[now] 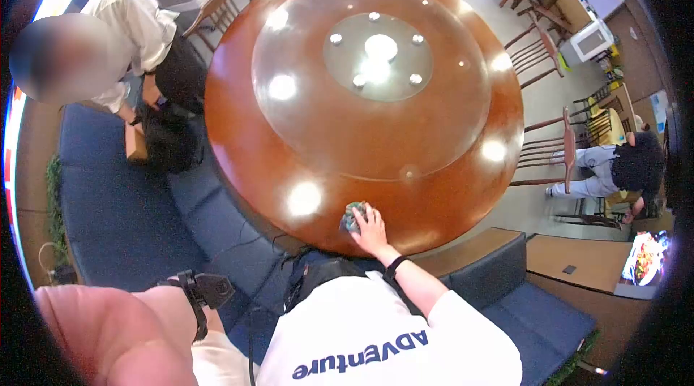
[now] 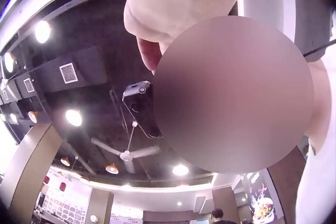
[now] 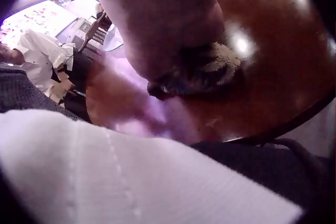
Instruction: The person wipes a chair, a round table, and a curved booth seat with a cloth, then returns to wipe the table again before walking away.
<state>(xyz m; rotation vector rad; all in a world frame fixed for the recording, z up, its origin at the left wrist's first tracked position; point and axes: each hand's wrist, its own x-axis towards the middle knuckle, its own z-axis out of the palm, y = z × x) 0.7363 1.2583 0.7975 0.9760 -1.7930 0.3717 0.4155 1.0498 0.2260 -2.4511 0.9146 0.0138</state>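
My right hand (image 1: pixel 372 232) holds a crumpled, multicoloured cloth (image 1: pixel 353 217) against the near edge of a round, glossy wooden table (image 1: pixel 434 205). Fingers spread over the bundle from above. In the right wrist view the same cloth (image 3: pixel 223 64) bulges out from under the hand, dark with a tan part. My left hand (image 1: pixel 108 328) is raised close to the head camera at the lower left, a strapped-on device at its wrist. The left wrist view shows this hand (image 2: pixel 178 3) up by a blurred face, most of its fingers hidden.
A large glass turntable (image 1: pixel 303 126) covers the table's middle. Blue bench seating (image 1: pixel 116 176) curves round the near and left sides. A person in a white shirt (image 1: pixel 141 17) bends over a dark bag (image 1: pixel 170 140) at left. Wooden chairs (image 1: pixel 546 147) stand along the right.
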